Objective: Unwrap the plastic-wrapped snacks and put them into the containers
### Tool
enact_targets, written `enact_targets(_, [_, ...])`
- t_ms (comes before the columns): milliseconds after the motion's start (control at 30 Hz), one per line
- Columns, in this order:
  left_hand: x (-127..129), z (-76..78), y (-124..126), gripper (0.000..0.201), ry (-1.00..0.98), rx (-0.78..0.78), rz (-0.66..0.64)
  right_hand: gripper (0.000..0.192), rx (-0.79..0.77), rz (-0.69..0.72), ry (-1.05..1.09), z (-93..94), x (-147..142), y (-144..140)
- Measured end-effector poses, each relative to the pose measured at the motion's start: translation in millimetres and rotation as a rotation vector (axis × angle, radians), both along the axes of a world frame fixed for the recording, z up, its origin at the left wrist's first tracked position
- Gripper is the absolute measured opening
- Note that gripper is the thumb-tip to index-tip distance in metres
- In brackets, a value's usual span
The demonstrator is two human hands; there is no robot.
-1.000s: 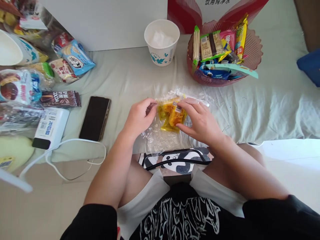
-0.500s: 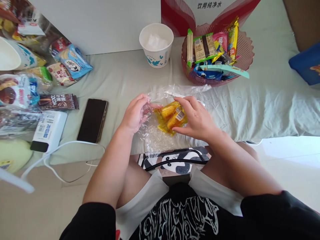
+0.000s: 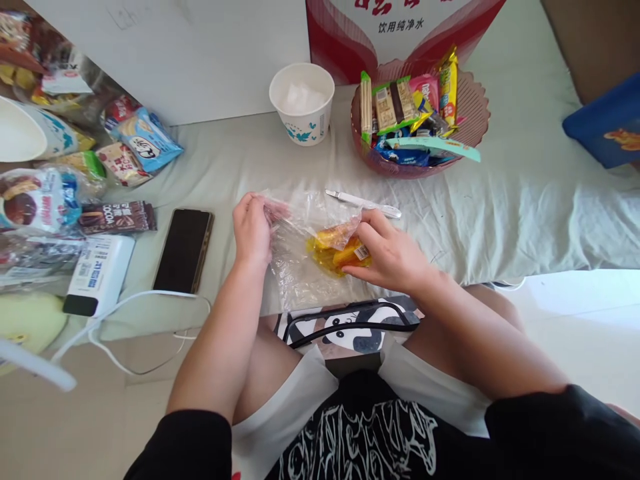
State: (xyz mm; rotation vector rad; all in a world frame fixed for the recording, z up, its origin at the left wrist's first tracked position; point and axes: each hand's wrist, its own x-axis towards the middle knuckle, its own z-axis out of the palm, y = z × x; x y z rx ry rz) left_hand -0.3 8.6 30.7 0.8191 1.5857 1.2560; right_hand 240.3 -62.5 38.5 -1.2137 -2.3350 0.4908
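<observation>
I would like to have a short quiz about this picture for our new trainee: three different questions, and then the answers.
1. Which hand is on the yellow packets?
2. True or false: the phone lies on the cloth.
3. What shows inside the bowl? a) spoons b) wrapped snacks c) keys

Key:
1. The right hand.
2. True.
3. b
</observation>
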Motion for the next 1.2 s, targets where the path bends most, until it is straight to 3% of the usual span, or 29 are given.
enact_targets(167, [-0.1,-0.7,0.3,0.023,0.012,-0.007,-0.022,0.032,0.144,0.116,0.215,5.8,2.8,-10.0])
enact_targets(300, [0.8,1.8,0.6,0.022,-0.004,-0.026,-0.022,0.041,0.153,0.162,0.453,37.2,6.9,-24.3])
enact_targets(367, [1.2,3.7,0.4,0.02,-0.011,-0.033,-0.024,0.045,0.188,0.094,0.529,57.4,17.2,-24.3])
enact_targets(467, [1.7,7.0,-0.8,0.017,-0.04,-0.031,-0.024,0.053,0.438,-0.228,0.537,85.0,44.0,-1.5])
enact_targets(533, [2.3,9.3,-2.1,0.016,-0.063,-0.036,-0.031,0.062,0.506,-0.536,0.429,98.4,63.5,30.2])
enact_targets(600, [2.9,11.2,-3.1,0.016,-0.07,-0.044,-0.043,0.071,0.403,-0.826,0.252,105.2,79.1,69.5])
enact_targets(667, [3.4,12.0,-3.5,0.016,-0.053,-0.055,-0.052,0.083,0.229,-1.024,0.075,104.5,89.1,107.6])
enact_targets(733, [3.5,11.3,-3.1,0.015,-0.039,-0.068,-0.06,0.089,0.049,-1.028,-0.243,98.4,94.4,136.7])
enact_targets(833, [3.3,8.8,-1.6,0.014,-0.043,-0.069,-0.08,0.098,-0.035,-0.913,-0.54,89.5,96.3,157.0])
enact_targets(900, [3.7,8.2,-0.8,0.015,-0.044,-0.047,-0.093,0.103,-0.007,-0.949,-0.528,89.4,93.9,158.7])
enact_targets(967, [4.8,9.3,-0.3,0.017,-0.042,-0.04,-0.092,0.106,0.067,-1.094,-0.455,93.9,88.5,156.8])
enact_targets(1033, [6.3,11.5,0.2,0.018,-0.05,-0.054,-0.077,0.099,0.117,-1.172,-0.39,99.8,81.3,155.1])
enact_targets(1133, [7.3,13.7,0.7,0.02,-0.061,-0.072,-0.07,0.086,0.026,-1.062,-0.446,103.7,72.0,155.8])
enact_targets(1200, [6.8,13.6,0.7,0.021,-0.06,-0.057,-0.088,0.09,-0.048,-0.96,-0.553,101.5,70.2,158.0])
